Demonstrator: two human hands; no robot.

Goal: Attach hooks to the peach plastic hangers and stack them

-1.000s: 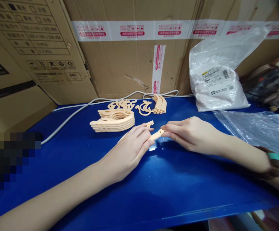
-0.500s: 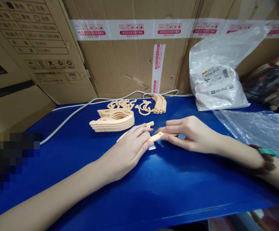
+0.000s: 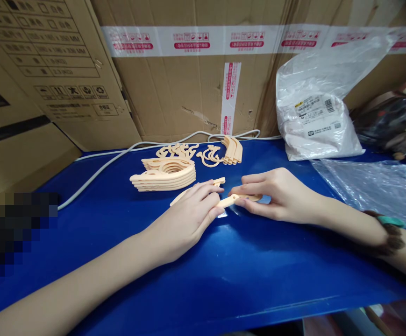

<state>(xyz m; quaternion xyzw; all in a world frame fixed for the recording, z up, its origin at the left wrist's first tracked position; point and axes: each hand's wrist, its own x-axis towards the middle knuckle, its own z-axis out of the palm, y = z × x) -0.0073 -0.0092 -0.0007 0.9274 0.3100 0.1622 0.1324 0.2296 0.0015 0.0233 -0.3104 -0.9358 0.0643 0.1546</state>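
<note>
Piece of cream plastic [image 3: 228,201]: left hand [image 3: 194,217] clamps it; right hand [image 3: 278,193] pinches its three-o'clock end, apparently with a half-hidden second part [image 3: 255,197]. Stacked pieces [image 3: 166,177] lie at its ten o'clock.

Bare forearms [image 3: 118,269], fluffy dark-brown band [image 3: 394,237] around the right one, teal strip [image 3: 389,220] against it

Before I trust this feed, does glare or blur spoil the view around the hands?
Head view: left hand, right hand and the peach piece between them look fairly clear; head view: glare spots the blue table just below that piece; head view: the bundle at far right is dim and soft, and pixelation masks part of the left side.
</note>
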